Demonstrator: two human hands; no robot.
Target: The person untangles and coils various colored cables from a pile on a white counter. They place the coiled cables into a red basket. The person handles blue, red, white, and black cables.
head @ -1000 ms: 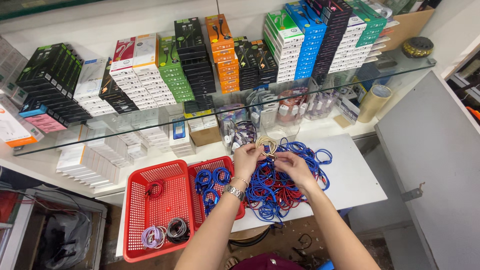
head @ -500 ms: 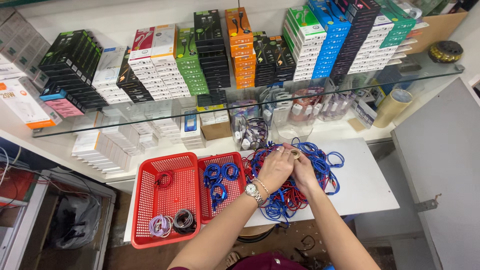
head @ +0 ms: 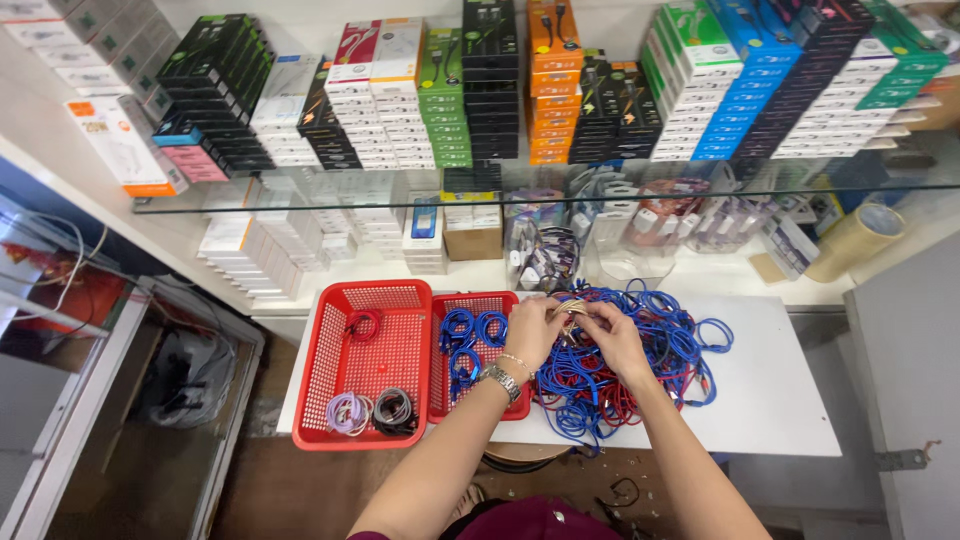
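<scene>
A big tangled heap of blue and red cables (head: pixel 660 345) lies on a white table (head: pixel 770 400). Both my hands meet over the heap's left part. My left hand (head: pixel 535 335), with a wristwatch and a thin bracelet on the wrist, and my right hand (head: pixel 612 338) pinch a small pale coiled cable (head: pixel 570 310) between their fingertips. Left of the hands stand two red mesh baskets. The smaller basket (head: pixel 470 355) holds coiled blue cables. The larger basket (head: pixel 365 365) holds a red coil, a lilac coil and a dark coil.
A glass shelf (head: pixel 300 200) above the table carries stacked product boxes (head: pixel 480 90) in white, green, orange, blue and black. Under it sit more white boxes, a cardboard box (head: pixel 472 238) and bagged accessories. A tape roll (head: pixel 855 240) lies at the right. A black bag (head: pixel 190 375) lies on the floor left.
The view has tilted down a little and the shelves appear higher. My hands stay together over the cable heap, working the small pale coil; the baskets have not moved.
</scene>
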